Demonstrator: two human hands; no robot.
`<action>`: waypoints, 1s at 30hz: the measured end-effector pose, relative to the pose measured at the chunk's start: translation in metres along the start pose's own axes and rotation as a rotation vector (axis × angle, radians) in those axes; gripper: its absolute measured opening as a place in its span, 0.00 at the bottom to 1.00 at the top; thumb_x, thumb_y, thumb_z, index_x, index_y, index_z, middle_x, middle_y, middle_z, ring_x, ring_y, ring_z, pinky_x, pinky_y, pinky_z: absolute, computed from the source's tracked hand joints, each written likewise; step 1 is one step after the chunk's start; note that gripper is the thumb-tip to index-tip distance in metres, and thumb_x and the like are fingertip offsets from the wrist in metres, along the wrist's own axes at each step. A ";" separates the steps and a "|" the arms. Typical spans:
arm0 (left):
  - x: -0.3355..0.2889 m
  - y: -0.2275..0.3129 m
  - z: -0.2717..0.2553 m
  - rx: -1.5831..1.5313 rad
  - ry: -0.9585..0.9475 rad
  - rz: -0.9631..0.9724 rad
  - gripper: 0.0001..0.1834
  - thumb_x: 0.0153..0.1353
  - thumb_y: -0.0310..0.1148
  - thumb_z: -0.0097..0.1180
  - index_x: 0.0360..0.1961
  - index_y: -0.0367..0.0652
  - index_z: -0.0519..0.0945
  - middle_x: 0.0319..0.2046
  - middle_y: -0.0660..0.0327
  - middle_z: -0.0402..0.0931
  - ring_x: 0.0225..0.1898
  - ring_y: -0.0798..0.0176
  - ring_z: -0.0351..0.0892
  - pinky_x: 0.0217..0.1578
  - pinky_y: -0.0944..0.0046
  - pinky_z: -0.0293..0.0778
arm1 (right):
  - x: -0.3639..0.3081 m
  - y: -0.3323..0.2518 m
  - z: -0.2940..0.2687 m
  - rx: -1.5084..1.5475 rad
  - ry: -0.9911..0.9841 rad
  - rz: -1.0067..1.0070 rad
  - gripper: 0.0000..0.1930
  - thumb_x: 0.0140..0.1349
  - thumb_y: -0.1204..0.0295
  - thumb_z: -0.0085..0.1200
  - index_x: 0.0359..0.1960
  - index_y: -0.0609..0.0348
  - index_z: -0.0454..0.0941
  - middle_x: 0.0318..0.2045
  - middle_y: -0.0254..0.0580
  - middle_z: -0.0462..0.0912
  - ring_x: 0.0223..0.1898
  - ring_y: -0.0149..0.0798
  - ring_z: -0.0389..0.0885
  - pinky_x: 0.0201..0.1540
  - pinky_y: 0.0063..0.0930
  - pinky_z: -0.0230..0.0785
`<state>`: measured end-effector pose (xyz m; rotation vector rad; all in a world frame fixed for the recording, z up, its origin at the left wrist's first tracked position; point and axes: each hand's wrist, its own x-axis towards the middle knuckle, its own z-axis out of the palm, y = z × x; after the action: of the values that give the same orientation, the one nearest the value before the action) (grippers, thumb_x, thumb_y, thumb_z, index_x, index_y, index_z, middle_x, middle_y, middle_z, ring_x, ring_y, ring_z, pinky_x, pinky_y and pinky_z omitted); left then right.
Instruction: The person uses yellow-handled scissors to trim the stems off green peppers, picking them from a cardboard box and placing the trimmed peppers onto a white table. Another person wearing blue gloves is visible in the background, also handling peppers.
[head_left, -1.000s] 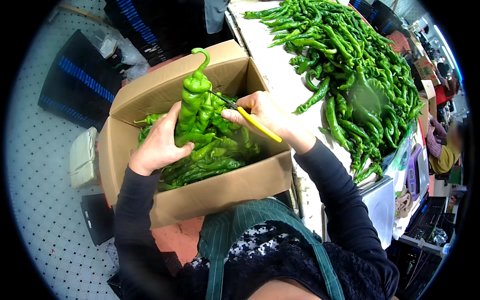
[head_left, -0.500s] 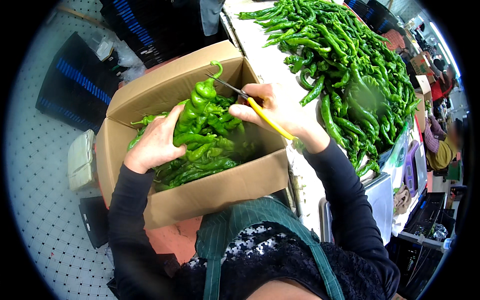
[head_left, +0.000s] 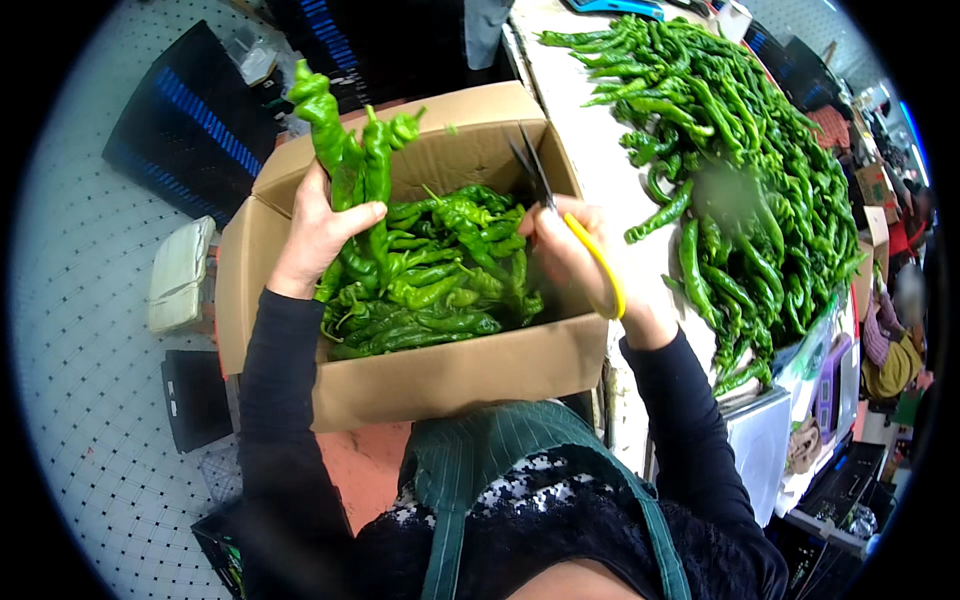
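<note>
Long green peppers (head_left: 376, 170) stand up in my left hand (head_left: 325, 230), which is closed round them over the left side of a cardboard box (head_left: 460, 372). Their tips rise above the box's far left wall. Over the box's right side, my right hand (head_left: 578, 250) is closed on scissors with yellow handles (head_left: 604, 262). The dark blades point up and away, slightly apart, and touch no pepper. More green peppers (head_left: 430, 290) fill the lower part of the box.
A big heap of green peppers (head_left: 730, 150) covers the white table (head_left: 600, 165) to the right. Beside its near end is a metal scale plate (head_left: 757, 440). Black crates (head_left: 195, 120) stand at the far left, and a white bundle (head_left: 180, 275) sits left of the box. People work at the far right.
My left hand has lifted peppers up and leftward out of the pile. My right hand has drawn the scissors away from the pepper stem, down and right. The whole view has shifted slightly.
</note>
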<state>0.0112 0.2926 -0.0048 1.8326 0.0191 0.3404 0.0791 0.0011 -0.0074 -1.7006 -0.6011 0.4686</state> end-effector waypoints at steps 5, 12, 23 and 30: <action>0.009 -0.010 -0.004 -0.384 0.441 0.069 0.23 0.53 0.22 0.62 0.51 0.40 0.70 0.42 0.61 0.74 0.41 0.65 0.77 0.41 0.65 0.76 | -0.014 -0.006 0.027 0.221 -0.243 0.021 0.29 0.69 0.47 0.39 0.38 0.66 0.77 0.21 0.34 0.74 0.24 0.29 0.72 0.29 0.23 0.66; 0.011 -0.036 -0.005 -1.014 0.652 -0.021 0.12 0.60 0.28 0.58 0.45 0.37 0.75 0.39 0.55 0.78 0.44 0.57 0.77 0.50 0.56 0.73 | -0.018 0.016 0.058 0.287 -0.210 0.096 0.24 0.68 0.49 0.46 0.24 0.56 0.71 0.12 0.27 0.67 0.13 0.22 0.65 0.17 0.19 0.59; -0.015 -0.036 0.012 -1.068 0.404 -0.051 0.13 0.62 0.30 0.54 0.47 0.40 0.75 0.41 0.59 0.77 0.45 0.61 0.77 0.62 0.40 0.63 | 0.019 0.015 0.059 -0.073 -0.044 0.128 0.32 0.64 0.45 0.50 0.11 0.61 0.68 0.08 0.32 0.62 0.13 0.26 0.60 0.19 0.29 0.58; -0.014 -0.030 0.015 -1.069 0.311 0.056 0.20 0.57 0.30 0.55 0.50 0.35 0.72 0.37 0.57 0.75 0.43 0.59 0.76 0.63 0.40 0.62 | 0.016 0.019 0.064 0.200 0.052 0.206 0.32 0.66 0.44 0.46 0.15 0.61 0.75 0.08 0.31 0.67 0.12 0.26 0.64 0.19 0.26 0.59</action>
<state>0.0058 0.2848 -0.0401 0.7155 -0.0007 0.5393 0.0554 0.0570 -0.0392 -1.5839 -0.3300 0.6086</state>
